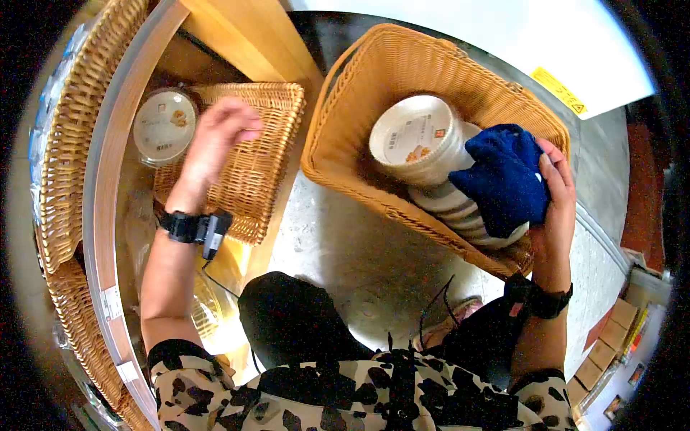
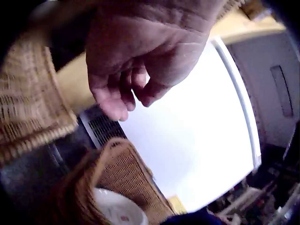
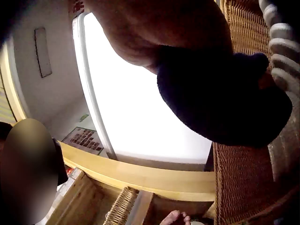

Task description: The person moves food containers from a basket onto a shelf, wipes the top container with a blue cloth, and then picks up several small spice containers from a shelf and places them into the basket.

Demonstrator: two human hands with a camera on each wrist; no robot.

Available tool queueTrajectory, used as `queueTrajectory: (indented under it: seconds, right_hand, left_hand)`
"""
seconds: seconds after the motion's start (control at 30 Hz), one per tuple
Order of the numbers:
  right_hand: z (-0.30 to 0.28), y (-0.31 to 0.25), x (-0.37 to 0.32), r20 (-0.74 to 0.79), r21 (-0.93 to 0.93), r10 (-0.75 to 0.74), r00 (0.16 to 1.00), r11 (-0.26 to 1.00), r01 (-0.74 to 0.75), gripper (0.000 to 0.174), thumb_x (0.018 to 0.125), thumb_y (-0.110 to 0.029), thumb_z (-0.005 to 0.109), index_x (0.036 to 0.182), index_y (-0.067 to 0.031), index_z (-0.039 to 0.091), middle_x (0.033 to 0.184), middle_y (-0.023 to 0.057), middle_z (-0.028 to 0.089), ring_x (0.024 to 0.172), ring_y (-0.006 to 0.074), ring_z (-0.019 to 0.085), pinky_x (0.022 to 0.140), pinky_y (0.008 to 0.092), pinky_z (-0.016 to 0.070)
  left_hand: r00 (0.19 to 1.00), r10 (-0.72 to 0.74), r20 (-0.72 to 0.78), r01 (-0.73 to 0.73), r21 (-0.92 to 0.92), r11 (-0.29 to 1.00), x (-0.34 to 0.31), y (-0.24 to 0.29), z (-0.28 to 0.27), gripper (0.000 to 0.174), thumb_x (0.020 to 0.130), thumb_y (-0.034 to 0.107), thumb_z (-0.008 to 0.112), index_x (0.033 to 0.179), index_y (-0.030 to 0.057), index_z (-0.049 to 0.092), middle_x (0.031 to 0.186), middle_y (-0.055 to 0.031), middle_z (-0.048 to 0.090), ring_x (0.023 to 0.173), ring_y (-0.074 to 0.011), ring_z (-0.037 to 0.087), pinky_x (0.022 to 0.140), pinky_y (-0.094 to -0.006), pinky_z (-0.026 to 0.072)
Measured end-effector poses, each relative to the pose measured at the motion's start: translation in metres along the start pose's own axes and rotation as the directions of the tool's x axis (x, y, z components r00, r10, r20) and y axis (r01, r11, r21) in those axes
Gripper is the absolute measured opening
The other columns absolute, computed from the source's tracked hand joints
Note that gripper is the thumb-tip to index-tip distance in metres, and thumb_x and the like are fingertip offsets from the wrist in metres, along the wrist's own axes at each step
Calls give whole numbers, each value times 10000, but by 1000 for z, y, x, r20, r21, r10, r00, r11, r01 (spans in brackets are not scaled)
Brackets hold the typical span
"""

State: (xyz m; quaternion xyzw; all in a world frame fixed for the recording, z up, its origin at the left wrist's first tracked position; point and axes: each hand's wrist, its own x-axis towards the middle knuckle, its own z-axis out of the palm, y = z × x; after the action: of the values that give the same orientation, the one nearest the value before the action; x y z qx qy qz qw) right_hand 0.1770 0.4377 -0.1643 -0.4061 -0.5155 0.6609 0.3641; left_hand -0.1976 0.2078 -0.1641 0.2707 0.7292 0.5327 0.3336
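Note:
My left hand point(image 1: 219, 140) hovers over a shallow wicker basket point(image 1: 269, 161) on the shelf, its fingers loosely bent and holding nothing. In the left wrist view the same hand point(image 2: 145, 61) shows thumb and fingertips close together. Beside that basket lies a wrapped stack of round white dishes point(image 1: 164, 128) with a label on top. My right hand point(image 1: 559, 190) grips a dark blue cloth point(image 1: 503, 183) over the right end of a large wicker basket point(image 1: 431, 61). Inside this basket, labelled stacks of white dishes point(image 1: 411, 133) lie tilted, partly hidden by the cloth.
The wooden shelf edge point(image 1: 104, 215) runs along the left, with more wicker baskets point(image 1: 93, 122) beyond it. A white cabinet point(image 1: 503, 43) with a yellow warning sticker point(image 1: 559, 92) stands behind the large basket. Another person point(image 3: 30, 168) shows in the right wrist view.

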Motion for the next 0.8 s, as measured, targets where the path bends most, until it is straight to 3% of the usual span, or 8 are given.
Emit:
queueTrajectory:
  seconds: [0.07, 0.13, 0.2, 0.3, 0.5, 0.6, 0.7, 0.8]
  right_hand:
    - [-1, -8, -2, -17, 73, -11, 1000, 997, 13, 286, 912, -137, 473, 1159, 0, 519, 1081, 108, 592, 962, 161, 583, 852, 279, 475]
    - [-7, -10, -2, -41, 42, -27, 999, 999, 29, 282, 909, -131, 475, 1154, 0, 525, 1072, 110, 598, 947, 163, 591, 840, 281, 485]
    - [-10, -10, -1, -61, 60, -47, 997, 997, 51, 267, 905, -126, 481, 1132, 0, 542, 1049, 108, 608, 922, 163, 601, 822, 283, 499]
    - [-10, -18, -9, -42, 93, -21, 999, 995, 25, 257, 904, -123, 484, 1122, -1, 547, 1051, 106, 607, 923, 160, 600, 825, 281, 497]
    - [-20, -16, -10, -17, 107, -50, 999, 993, 52, 250, 896, -109, 495, 1117, -2, 544, 1042, 101, 609, 918, 152, 600, 810, 271, 493]
    - [-22, -17, -11, -2, 129, -17, 1000, 991, 17, 250, 895, -109, 499, 1119, -7, 543, 1038, 98, 611, 907, 150, 602, 801, 269, 496]
    - [-21, -17, -13, 29, 138, 8, 1000, 990, -12, 246, 894, -108, 501, 1117, -16, 547, 1037, 95, 612, 898, 148, 603, 798, 269, 497]
    - [-22, -14, -11, 49, 84, -3, 999, 996, -1, 238, 894, -104, 502, 1112, -24, 553, 1035, 91, 614, 898, 146, 603, 796, 270, 499]
  left_hand:
    - [955, -63, 289, 42, 76, 996, 2, 16, 53, 147, 858, 134, 582, 985, 62, 568, 953, -46, 597, 862, -151, 608, 775, -278, 499]
    - [828, 16, 561, -250, 343, 906, 5, 15, 102, 242, 854, 164, 604, 1053, 34, 561, 966, -35, 595, 890, -135, 581, 767, -271, 485]
    - [695, -74, 715, -381, 454, 805, 14, -4, 139, 447, 817, 244, 661, 1182, 31, 515, 1090, -121, 601, 1003, -232, 578, 870, -334, 463]
    - [691, -136, 710, -466, 581, 667, 18, -10, 181, 551, 791, 289, 684, 1230, 22, 484, 1181, -187, 563, 1065, -299, 560, 910, -358, 444]
    - [634, -142, 760, -495, 540, 680, 31, -31, 220, 488, 798, 297, 661, 1157, -10, 536, 1095, -217, 602, 1029, -307, 582, 892, -367, 445]
    - [689, -119, 715, -510, 595, 622, 27, -37, 225, 392, 803, 270, 649, 1064, -16, 591, 1022, -205, 632, 979, -286, 608, 841, -372, 466]
    - [780, -190, 596, -416, 721, 554, 53, -46, 223, 347, 744, 228, 651, 1076, 127, 636, 1007, -184, 628, 958, -324, 598, 824, -366, 472]
    - [769, -120, 627, -412, 631, 657, 59, -42, 210, 424, 788, 233, 638, 1150, 27, 559, 1025, -196, 629, 924, -319, 619, 792, -381, 492]
